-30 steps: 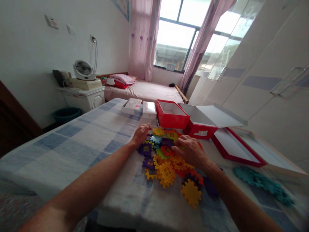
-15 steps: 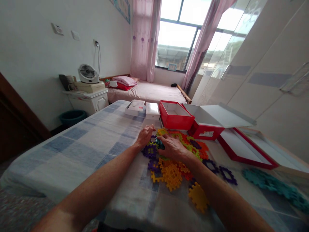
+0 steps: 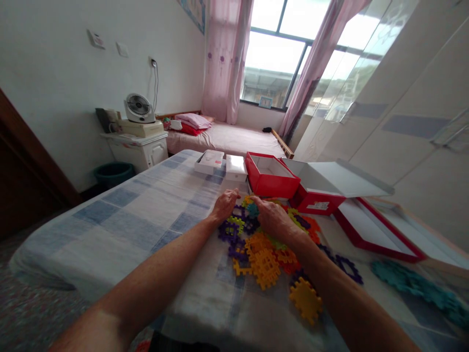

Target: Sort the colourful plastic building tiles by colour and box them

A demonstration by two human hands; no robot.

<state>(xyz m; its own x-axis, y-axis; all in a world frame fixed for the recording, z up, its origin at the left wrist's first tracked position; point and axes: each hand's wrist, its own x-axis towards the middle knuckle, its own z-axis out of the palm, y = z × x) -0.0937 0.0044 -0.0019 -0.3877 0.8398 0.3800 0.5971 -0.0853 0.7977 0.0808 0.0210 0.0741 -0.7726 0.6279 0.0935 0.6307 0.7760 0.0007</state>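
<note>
A loose pile of notched plastic building tiles lies on the table, with purple tiles (image 3: 229, 232) at its left and orange tiles (image 3: 266, 266) in front. My left hand (image 3: 224, 205) rests at the pile's far left edge, fingers curled together. Whether a tile is inside them is hidden. Over the middle of the pile is my right hand (image 3: 274, 219), its index finger stretched out and the other fingers partly hidden. Just left of it lies a small teal tile (image 3: 252, 210). A yellow tile (image 3: 306, 299) sits apart, nearer to me by my right forearm.
Behind the pile stand two white boxes (image 3: 235, 168) and an open red box (image 3: 273, 183). A lidded red box (image 3: 318, 203) and a red-rimmed tray (image 3: 377, 232) are at the right. Teal tiles (image 3: 414, 283) form a heap on the checked tablecloth (image 3: 120, 215).
My right hand has shifted slightly right and away from my left, its index finger straightening. The teal tile between the hands shows more clearly. The view has turned a little left.
</note>
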